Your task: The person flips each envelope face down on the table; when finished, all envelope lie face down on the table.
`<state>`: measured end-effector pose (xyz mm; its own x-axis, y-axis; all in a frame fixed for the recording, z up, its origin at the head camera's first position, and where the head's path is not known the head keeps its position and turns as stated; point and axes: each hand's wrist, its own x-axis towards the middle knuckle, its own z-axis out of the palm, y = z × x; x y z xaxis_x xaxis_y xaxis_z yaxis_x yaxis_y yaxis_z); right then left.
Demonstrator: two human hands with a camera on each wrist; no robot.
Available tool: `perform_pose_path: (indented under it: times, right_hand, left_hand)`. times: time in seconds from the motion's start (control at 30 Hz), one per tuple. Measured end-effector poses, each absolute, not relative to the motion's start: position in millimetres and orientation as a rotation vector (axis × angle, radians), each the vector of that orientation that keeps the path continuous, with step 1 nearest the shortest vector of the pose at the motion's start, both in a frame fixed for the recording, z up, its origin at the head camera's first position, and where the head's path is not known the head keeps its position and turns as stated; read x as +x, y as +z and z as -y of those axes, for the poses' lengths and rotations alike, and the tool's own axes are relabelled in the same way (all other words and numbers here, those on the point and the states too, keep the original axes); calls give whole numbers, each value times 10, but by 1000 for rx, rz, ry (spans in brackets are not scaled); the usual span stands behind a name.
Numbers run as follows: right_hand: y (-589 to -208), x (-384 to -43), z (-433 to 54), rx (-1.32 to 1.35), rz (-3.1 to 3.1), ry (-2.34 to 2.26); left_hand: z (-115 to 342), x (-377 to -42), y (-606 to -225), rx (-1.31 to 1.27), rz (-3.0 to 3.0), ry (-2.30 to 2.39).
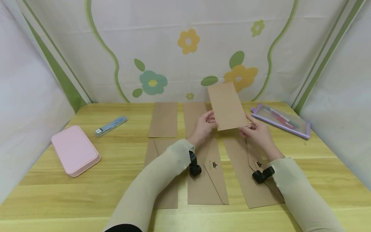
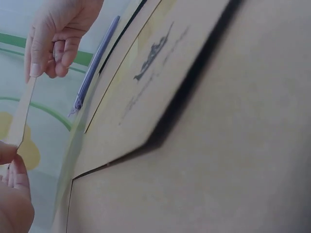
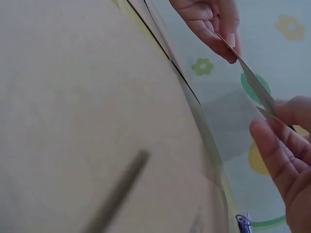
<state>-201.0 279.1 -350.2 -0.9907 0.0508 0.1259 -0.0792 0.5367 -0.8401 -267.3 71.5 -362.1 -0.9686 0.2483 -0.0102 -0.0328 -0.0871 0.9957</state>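
Above the back of the table, both hands hold up a plain brown kraft-paper envelope (image 1: 227, 106), tilted. My left hand (image 1: 204, 125) pinches its left lower edge, and my right hand (image 1: 258, 132) pinches the lower right corner. The right wrist view shows the envelope (image 3: 255, 85) nearly edge-on, with a second paper layer at the corner by the right fingers. A small dark line shows at those fingers; its kind is unclear. Below lie brown envelopes with pointed flaps, including a middle one (image 1: 203, 190) and a right one (image 1: 243, 180), both printed with a dark crown.
Plain brown envelopes (image 1: 163, 120) lie along the back. On the left are a pink case (image 1: 75, 149) and a slim blue-labelled pack (image 1: 111, 126). A purple-edged clear pouch (image 1: 282, 120) with pens lies at the back right. A flower-patterned curtain (image 1: 188, 64) stands behind.
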Motion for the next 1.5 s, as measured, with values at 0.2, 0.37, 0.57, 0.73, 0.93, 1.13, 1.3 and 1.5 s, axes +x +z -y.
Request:
perform_pose_path:
  times: [0.2,0.37,0.57,0.73,0.93,1.13,1.3,1.5]
  right_hand:
    - [-3539,-2027,-2850,-45,2645,1691]
    - [-3634,-2058,-2868,-148,2545,1978]
    - [-3701,-2097,-2851,-238,2487,2110]
    - [-3686,-2110,-2823,-312,2531,2043]
    - [-3658,-2121,-2797,-388,2551,2026]
    - [-3647,-2121,-2771,-465,2577,2044]
    - [-3654,-2135,-2746,-461,2573,2053]
    - [-3635,-2109,-2739,-440,2548,2060]
  left_hand:
    - [-748,-2682,-3650,240,-2027,1990]
    - [-784,-2672,-3686,232,-2053,1913]
    - [-807,-2664,-3720,241,-2098,1834]
    - [-814,-2657,-3723,266,-2136,1792]
    - [-848,-2644,-3727,261,-2173,1739]
    - [-875,-2628,-3739,255,-2255,1626]
    - [-861,-2618,-3734,272,-2269,1624]
    - [-829,-2626,-3705,261,-2174,1749]
